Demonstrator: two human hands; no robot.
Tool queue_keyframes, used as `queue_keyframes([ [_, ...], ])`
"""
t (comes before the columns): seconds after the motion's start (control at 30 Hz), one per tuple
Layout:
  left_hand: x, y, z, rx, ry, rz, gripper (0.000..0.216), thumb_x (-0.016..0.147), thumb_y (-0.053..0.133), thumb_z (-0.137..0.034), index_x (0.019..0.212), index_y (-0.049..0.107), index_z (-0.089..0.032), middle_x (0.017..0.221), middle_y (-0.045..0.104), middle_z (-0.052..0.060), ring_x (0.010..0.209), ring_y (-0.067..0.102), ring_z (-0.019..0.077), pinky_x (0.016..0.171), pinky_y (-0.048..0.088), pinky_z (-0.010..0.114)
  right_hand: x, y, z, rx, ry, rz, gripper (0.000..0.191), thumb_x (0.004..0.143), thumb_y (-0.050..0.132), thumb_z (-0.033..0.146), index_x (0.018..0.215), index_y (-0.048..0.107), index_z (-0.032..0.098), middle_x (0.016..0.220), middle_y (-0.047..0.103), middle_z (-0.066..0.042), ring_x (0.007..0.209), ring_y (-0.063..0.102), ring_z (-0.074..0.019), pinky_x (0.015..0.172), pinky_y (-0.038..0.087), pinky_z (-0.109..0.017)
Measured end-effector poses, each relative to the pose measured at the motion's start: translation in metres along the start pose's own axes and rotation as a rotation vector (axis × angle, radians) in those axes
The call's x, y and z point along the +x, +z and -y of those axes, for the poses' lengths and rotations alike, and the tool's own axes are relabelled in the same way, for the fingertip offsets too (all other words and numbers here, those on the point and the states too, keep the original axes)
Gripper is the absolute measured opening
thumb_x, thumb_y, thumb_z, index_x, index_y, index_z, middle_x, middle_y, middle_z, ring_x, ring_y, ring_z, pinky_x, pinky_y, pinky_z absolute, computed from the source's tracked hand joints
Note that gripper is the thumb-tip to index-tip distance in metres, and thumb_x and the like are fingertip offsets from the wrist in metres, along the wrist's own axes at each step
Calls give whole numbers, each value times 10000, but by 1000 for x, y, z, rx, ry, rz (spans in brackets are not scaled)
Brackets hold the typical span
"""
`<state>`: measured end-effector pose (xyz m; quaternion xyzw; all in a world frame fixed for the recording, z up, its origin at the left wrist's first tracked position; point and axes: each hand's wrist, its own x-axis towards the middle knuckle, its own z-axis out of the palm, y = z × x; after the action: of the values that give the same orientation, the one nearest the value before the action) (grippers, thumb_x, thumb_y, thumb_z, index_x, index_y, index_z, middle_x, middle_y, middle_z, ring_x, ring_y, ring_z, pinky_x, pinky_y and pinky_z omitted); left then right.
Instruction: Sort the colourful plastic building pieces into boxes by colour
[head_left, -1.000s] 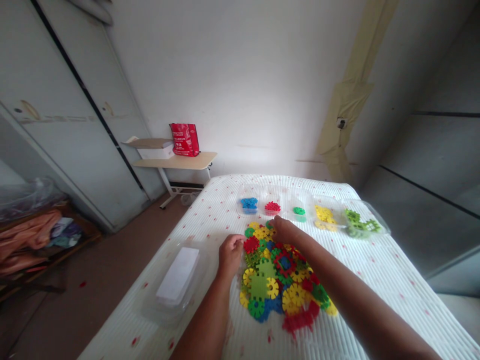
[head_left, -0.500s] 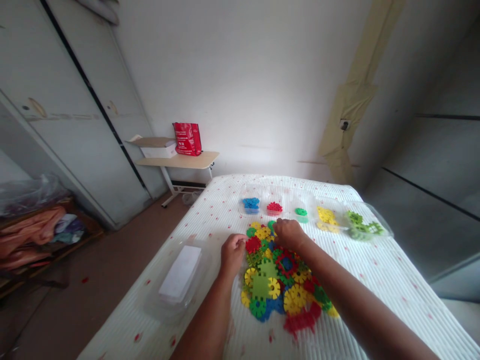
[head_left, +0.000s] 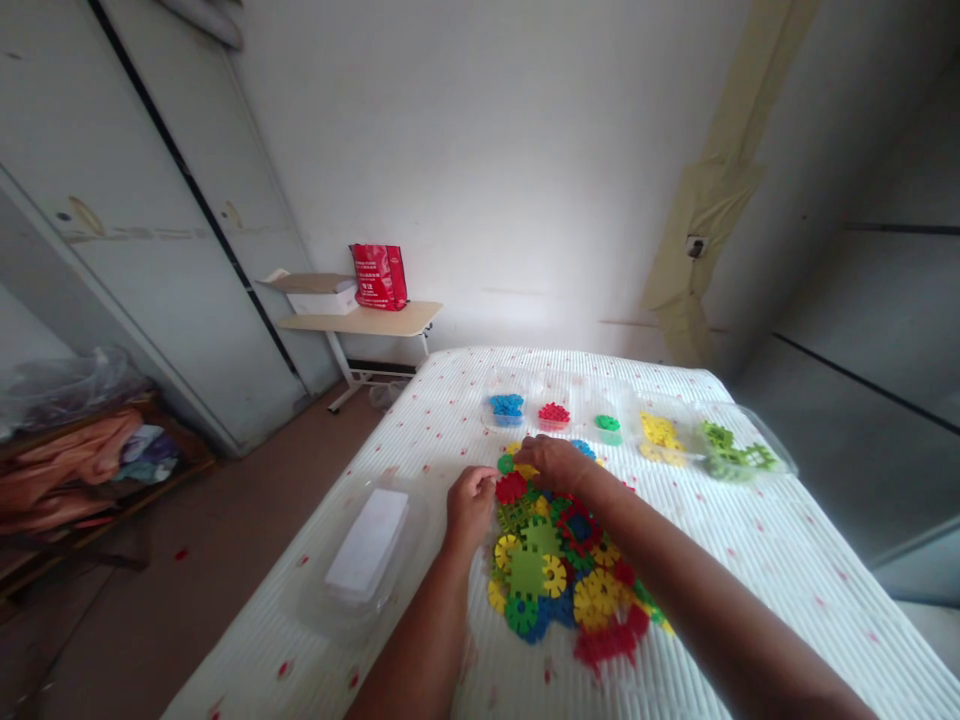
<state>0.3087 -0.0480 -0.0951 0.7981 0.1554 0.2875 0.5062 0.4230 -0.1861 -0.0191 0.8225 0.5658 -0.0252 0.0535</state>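
A pile of plastic interlocking pieces (head_left: 528, 570) in yellow, green, red and blue lies on the white cloth before me. At its left edge is my left hand (head_left: 471, 505), fingers curled together beside a red square piece (head_left: 511, 488); whatever they pinch is hidden. My right hand (head_left: 556, 464) reaches over the far end of the pile. Its fingers point down and are drawn together near a small green round piece (head_left: 505, 464), and I cannot make out anything in them.
Behind the pile stand clear containers holding blue pieces (head_left: 507, 408), red pieces (head_left: 554, 415), green pieces (head_left: 607, 424), yellow pieces (head_left: 660, 436) and light green pieces (head_left: 731, 450). At left lies a clear lid (head_left: 319, 610) with a white block (head_left: 367, 547). Farther back, a side table (head_left: 390, 320) carries a red bag (head_left: 379, 277).
My right hand has moved left over the far end of the pile, closer to my left hand. The left hand stays by the red piece. The view has shifted slightly.
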Motion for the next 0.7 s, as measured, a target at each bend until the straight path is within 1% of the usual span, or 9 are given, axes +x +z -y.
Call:
queue_keyframes([
  [0.1,0,0,1,-1,-9,-1,184,728,500,-200,798,669,-179,820,687,30,772,619,147,747,473,265,5,4,-4,12,-39,28,513,712,613,151,1209,551,263,1094,586,-76,977,567,-211,786,453,-294],
  [0.27,0,1,3,14,-4,-2,189,737,489,-194,800,666,-176,824,684,34,778,618,148,750,471,269,8,1,0,-92,-53,71,446,770,556,138,1183,574,305,1069,586,-89,982,570,-235,753,464,-308],
  [0.4,0,1,4,6,5,-7,189,737,493,-193,806,669,-182,824,686,31,784,620,149,755,474,270,7,1,5,-140,-37,35,322,811,517,169,1110,600,253,1023,599,-101,909,599,-227,679,476,-293],
  [0.47,0,2,4,1,2,-9,187,736,496,-199,803,669,-183,822,686,28,789,621,147,761,474,266,7,3,6,-153,-39,8,270,825,500,190,1074,597,223,1008,608,-101,883,608,-220,668,478,-293],
  [0.6,0,1,4,4,-10,-10,183,733,503,-213,800,671,-186,827,687,24,797,622,149,768,471,266,7,6,7,-150,-37,-39,235,832,478,203,1040,586,183,1009,620,-111,899,605,-219,699,478,-302],
  [0.7,0,1,3,12,-9,-10,184,733,502,-215,797,672,-189,821,686,22,789,621,150,760,472,263,5,2,9,-141,-4,-38,240,808,491,209,1023,589,162,998,632,-118,896,607,-228,700,472,-304],
])
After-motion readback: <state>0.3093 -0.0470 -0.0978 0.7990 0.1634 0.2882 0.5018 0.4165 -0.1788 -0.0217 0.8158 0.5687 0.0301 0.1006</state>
